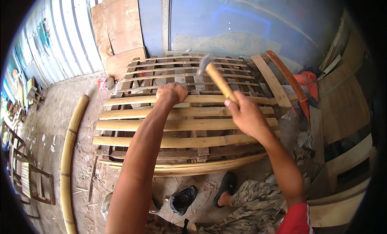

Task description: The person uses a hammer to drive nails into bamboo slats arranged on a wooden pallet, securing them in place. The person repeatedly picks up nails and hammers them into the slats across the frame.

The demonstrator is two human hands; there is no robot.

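Observation:
My right hand (pixel 246 115) is wrapped round the wooden handle of a hammer (pixel 221 84). The hammer is raised at a slant over the slatted frame, and its metal head is blurred by motion. My left hand (pixel 172 93) is closed over a bamboo slat (pixel 209 98), its fingers curled down the far side and partly hidden. Several more split bamboo slats (pixel 189 125) lie side by side across the dark wooden frame (pixel 201 151), nearer to me. Thinner strips (pixel 153 77) cross its far part.
A long bamboo pole (pixel 70 145) lies on the dirt floor at the left. Wooden boards (pixel 271 79) lean at the frame's right. A blue panel (pixel 242 24) stands behind. A black bag (pixel 182 199) rests near my feet, and a small wooden stool (pixel 39 183) is far left.

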